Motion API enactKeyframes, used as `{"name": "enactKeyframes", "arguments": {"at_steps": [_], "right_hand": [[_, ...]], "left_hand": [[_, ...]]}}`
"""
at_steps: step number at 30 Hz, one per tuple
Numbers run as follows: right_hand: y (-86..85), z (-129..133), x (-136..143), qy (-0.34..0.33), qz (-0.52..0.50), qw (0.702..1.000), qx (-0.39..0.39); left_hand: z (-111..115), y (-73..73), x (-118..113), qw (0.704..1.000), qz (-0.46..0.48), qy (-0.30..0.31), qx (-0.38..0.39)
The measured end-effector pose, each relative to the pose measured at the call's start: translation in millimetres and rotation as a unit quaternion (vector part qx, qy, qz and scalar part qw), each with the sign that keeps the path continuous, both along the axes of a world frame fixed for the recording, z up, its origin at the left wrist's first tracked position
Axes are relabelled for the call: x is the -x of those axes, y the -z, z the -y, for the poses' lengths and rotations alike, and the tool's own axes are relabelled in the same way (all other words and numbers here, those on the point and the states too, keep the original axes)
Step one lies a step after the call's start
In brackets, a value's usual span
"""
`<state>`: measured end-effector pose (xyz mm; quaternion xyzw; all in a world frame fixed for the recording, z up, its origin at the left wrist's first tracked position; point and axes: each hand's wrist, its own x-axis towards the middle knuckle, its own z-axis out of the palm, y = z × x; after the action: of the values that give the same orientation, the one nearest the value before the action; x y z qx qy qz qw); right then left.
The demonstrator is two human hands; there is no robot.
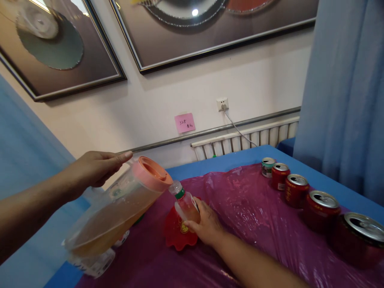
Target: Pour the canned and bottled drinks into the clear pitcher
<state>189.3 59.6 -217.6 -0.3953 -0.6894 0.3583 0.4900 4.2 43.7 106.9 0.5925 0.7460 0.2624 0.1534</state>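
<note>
My left hand (103, 166) is closed on the handle side of a clear plastic pitcher (120, 216) with an orange-pink lid (153, 174). The pitcher is tipped to the right and holds brownish liquid. Its lid end is at the mouth of a small clear bottle (184, 202) with a green neck ring; whether they touch I cannot tell. My right hand (208, 222) is wrapped round the bottle, which leans to the left and has some liquid low inside. Behind and below the bottle lies a red scalloped mat (177, 236) with a yellow figure. The handle itself is mostly hidden.
Several opened drink cans (297, 191) stand in a row along the right of the purple plastic sheet (240, 208) on the blue table (267, 152). Partly hidden behind the pitcher are printed white containers (102, 262). A radiator (234, 142) and wall lie beyond; blue curtains (342, 100) hang at both sides.
</note>
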Motion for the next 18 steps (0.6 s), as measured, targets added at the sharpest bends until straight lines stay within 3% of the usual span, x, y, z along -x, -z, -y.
{"name": "enactKeyframes", "arguments": {"at_steps": [18], "right_hand": [[2.2, 0.3, 0.1, -0.002, -0.016, 1.0, 0.005]], "left_hand": [[-3.7, 2.0, -0.8, 0.999, -0.006, -0.029, -0.026]]}}
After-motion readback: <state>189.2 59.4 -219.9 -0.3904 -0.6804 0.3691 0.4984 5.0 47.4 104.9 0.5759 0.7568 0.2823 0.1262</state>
